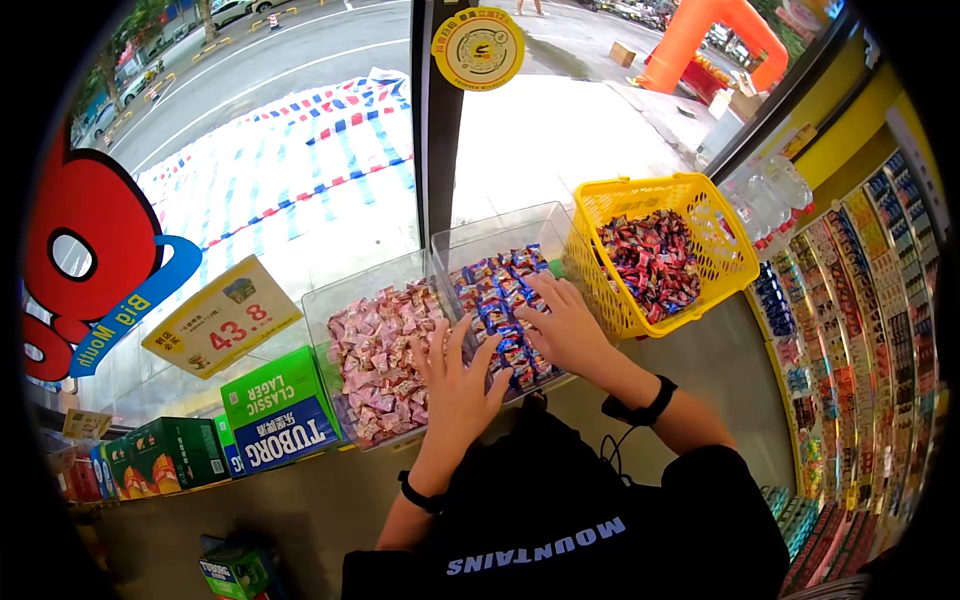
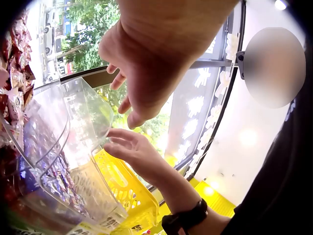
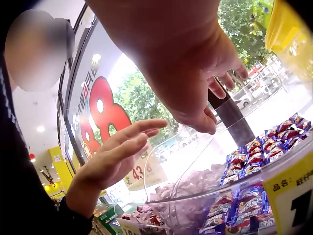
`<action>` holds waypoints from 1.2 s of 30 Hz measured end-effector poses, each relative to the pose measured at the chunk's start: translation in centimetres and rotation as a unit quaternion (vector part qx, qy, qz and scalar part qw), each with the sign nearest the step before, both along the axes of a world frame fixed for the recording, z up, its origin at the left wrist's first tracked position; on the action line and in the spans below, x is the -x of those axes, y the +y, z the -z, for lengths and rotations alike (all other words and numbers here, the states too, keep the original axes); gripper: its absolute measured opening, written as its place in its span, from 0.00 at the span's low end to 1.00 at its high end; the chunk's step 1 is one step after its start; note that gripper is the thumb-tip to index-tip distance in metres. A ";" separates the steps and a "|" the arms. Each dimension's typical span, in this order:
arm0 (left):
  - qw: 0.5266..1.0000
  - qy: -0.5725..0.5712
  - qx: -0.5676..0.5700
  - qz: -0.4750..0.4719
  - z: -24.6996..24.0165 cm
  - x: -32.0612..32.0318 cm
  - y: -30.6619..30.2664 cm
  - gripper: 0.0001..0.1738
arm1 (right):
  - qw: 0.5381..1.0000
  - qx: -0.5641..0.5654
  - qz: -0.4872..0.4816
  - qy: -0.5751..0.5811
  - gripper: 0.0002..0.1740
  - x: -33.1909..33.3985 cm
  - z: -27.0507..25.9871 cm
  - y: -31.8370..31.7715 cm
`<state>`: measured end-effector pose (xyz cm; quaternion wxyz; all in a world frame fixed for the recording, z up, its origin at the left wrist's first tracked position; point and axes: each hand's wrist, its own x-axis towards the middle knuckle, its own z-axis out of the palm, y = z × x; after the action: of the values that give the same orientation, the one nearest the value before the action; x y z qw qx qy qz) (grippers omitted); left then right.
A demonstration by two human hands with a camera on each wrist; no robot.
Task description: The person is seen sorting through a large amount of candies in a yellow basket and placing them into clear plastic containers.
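Observation:
Blue-and-red wrapped candies (image 1: 505,300) lie in rows inside a clear plastic bin (image 1: 497,222). My left hand (image 1: 462,382) hovers over the divide between this bin and the one beside it, fingers spread and nothing in them. Over the right part of the blue candies is my right hand (image 1: 572,325), its fingers loosely extended and holding nothing. Pink wrapped candies (image 1: 385,365) fill the clear bin to the left. In the right wrist view, both hands stand above the bins' rims, and the blue candies (image 3: 254,161) show beneath.
A yellow basket (image 1: 590,290) of dark red wrapped candies (image 1: 655,265) stands right of the bins. To the left are a Tuborg beer box (image 1: 280,410) and a price sign (image 1: 222,318). Window glass rises behind; water bottles (image 1: 765,205) and stocked shelves (image 1: 850,330) line the right.

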<state>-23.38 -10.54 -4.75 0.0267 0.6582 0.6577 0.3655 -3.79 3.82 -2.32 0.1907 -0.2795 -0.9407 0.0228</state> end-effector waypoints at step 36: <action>0.995 0.088 0.057 -0.001 -6.0 -25.8 17.5 0.34 | 0.988 0.070 -0.048 0.132 0.22 -30.2 -3.3 12.0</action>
<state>2.39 6.96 1.22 0.0061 0.6847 0.6775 0.2687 26.42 15.83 0.99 0.2915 -0.2410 -0.9159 0.1343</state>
